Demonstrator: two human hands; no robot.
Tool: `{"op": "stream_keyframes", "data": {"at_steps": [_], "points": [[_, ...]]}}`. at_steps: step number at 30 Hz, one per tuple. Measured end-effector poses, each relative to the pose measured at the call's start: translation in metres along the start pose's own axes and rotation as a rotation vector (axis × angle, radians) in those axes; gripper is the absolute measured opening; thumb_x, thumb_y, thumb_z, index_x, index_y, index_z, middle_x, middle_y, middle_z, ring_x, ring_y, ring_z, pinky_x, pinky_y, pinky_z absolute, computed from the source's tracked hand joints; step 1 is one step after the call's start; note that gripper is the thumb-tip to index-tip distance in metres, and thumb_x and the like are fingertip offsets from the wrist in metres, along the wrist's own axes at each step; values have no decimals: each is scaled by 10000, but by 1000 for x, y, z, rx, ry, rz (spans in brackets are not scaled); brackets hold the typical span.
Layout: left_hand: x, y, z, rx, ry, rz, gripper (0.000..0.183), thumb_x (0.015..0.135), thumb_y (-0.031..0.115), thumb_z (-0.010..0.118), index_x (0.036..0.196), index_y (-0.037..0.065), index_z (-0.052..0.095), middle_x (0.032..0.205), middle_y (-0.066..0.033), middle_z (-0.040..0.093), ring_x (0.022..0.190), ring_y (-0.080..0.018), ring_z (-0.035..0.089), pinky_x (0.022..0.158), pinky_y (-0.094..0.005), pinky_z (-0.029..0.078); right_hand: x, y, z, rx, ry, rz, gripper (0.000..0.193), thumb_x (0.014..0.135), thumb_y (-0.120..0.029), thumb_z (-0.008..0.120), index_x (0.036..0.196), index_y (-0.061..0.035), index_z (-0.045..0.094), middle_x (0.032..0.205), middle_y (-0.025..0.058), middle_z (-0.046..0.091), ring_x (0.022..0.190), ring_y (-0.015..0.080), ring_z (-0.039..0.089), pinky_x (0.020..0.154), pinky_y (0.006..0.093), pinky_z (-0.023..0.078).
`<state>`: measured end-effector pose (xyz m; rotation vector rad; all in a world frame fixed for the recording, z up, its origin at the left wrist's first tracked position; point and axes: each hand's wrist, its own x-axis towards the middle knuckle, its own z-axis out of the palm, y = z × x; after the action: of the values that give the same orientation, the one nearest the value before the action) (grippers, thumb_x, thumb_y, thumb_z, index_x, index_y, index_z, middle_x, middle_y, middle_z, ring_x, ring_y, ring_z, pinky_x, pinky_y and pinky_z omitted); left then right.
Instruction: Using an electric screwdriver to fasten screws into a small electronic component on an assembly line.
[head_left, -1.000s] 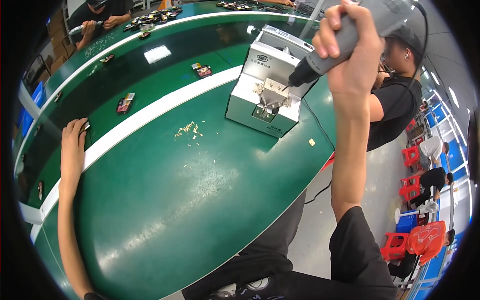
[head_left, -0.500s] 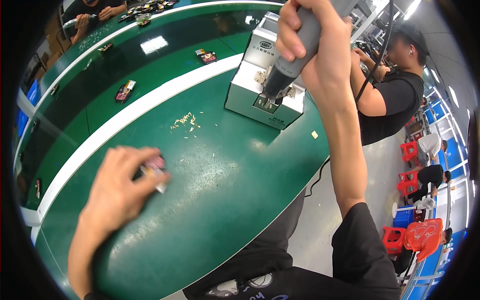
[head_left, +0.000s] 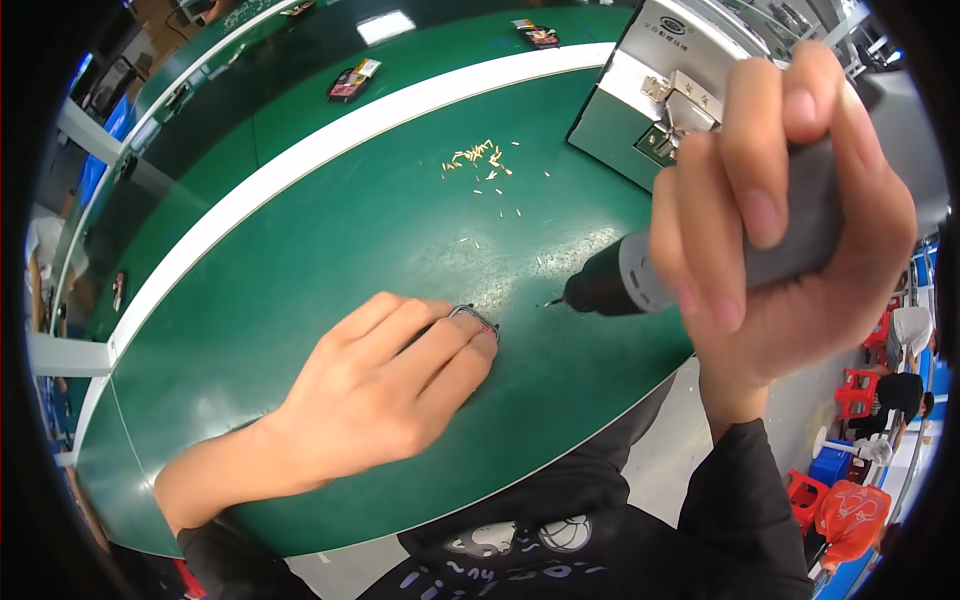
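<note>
My left hand [head_left: 395, 375] is closed over a small rounded device casing [head_left: 474, 317] with a dark rim and a bit of pink inside, held at the green tabletop. The fingers hide most of it. In my right hand [head_left: 752, 185] is a grey and black electric screwdriver [head_left: 605, 282], my fingers wrapped round its body. Its thin bit points left toward the casing, a short gap away from it. Behind the screwdriver stands a white and metal screw feeder box [head_left: 625, 110]. Whether the bit carries a screw is too small to tell.
Small gold-coloured pieces [head_left: 480, 156] lie scattered on the green table [head_left: 250, 350]. Past a white curved rail [head_left: 300, 160], several similar devices [head_left: 353, 80] with pale tops rest on a dark green surface. Red stools [head_left: 857, 393] and seated people are at the far right.
The screwdriver has left the feeder box and come down toward the casing. My left hand has brought the casing nearer to the screwdriver. The whole view has shifted.
</note>
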<state>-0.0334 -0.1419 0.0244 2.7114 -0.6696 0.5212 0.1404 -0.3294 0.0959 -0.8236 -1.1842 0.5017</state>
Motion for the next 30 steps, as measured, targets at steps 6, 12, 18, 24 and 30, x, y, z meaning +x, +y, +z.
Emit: {"op": "stream_keyframes", "data": {"at_steps": [6,12,18,24,30], "points": [[-17,-8,25,221,259,162,111,711,7,760,800,-7,695,862,-100,649,814,-238,676,599,-297,495,-8,11,14,119,-45,-9,306,1094,-274,264,1138,-37,452,868,104,516,411,197,475,443,369,471],[-20,-6,21,216,264,173,208,661,23,792,850,-49,742,891,-126,721,793,-271,708,534,-288,475,-15,17,19,169,-76,15,255,1095,-276,287,1158,-57,403,896,125,518,466,231,511,474,391,476],[-18,-11,24,190,298,152,161,670,18,796,812,-34,742,847,-115,724,779,-259,705,507,-284,442,-18,27,17,209,-74,23,283,1113,-311,273,1172,-60,391,920,137,517,504,233,526,515,385,471],[-19,-16,29,177,345,164,130,654,-1,785,687,16,661,828,-90,685,754,-236,669,519,-288,423,-15,26,16,212,-134,67,316,1120,-329,249,1188,-54,390,958,136,517,533,234,540,587,398,489],[-16,-15,30,171,359,179,187,653,-4,784,644,13,598,803,-91,649,689,-216,595,524,-293,427,-16,23,16,187,-129,139,304,1121,-298,219,1200,-70,404,945,134,520,523,225,532,573,394,477]]}}
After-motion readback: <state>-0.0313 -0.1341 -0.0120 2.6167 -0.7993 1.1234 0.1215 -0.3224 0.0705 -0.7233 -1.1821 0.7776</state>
